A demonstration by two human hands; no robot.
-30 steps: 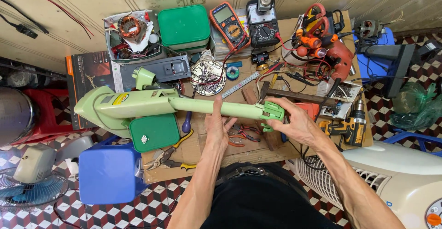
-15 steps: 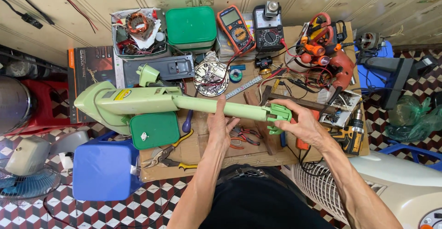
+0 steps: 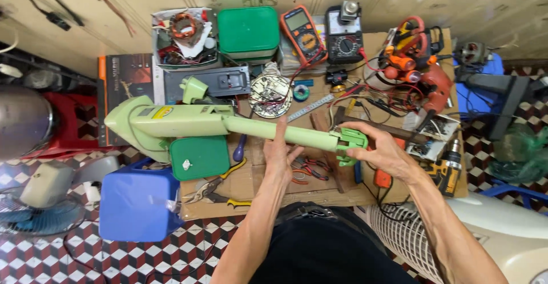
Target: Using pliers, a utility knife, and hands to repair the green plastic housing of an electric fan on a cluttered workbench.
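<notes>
Person holds a pale green fan stand (image 3: 188, 125) lying sideways across a cluttered cardboard-topped bench (image 3: 257, 190). The wide base end sits at the left, over a green square box (image 3: 200, 157); the tube runs right to a brighter green fitting (image 3: 349, 142) at its end.

Left hand (image 3: 281, 157) is under and against the tube near mid-length, fingers up along it, thumb side wrapped. Looks like a loose grip, not a hard clamp. Right hand (image 3: 383, 154) is closed on the green fitting, fingertips pinching it from the right. Hands are apart, one on the tube, one at its end.

Around it: 2 multimeters at the back, an orange one (image 3: 303, 33) and a black one (image 3: 343, 35) just beside it. Green lidded tub (image 3: 249, 31) to their left, w/ a tray of copper coil and wire scraps (image 3: 184, 37) further left. Round circuit board (image 3: 269, 91) sits just behind the tube. Red-orange drill (image 3: 425, 75) w/ tangled leads at back right. Pliers (image 3: 214, 186) w/ yellow grips lie near the front edge. Blue plastic stool (image 3: 136, 205) stands on the checked floor at left, beside the bench.
</notes>
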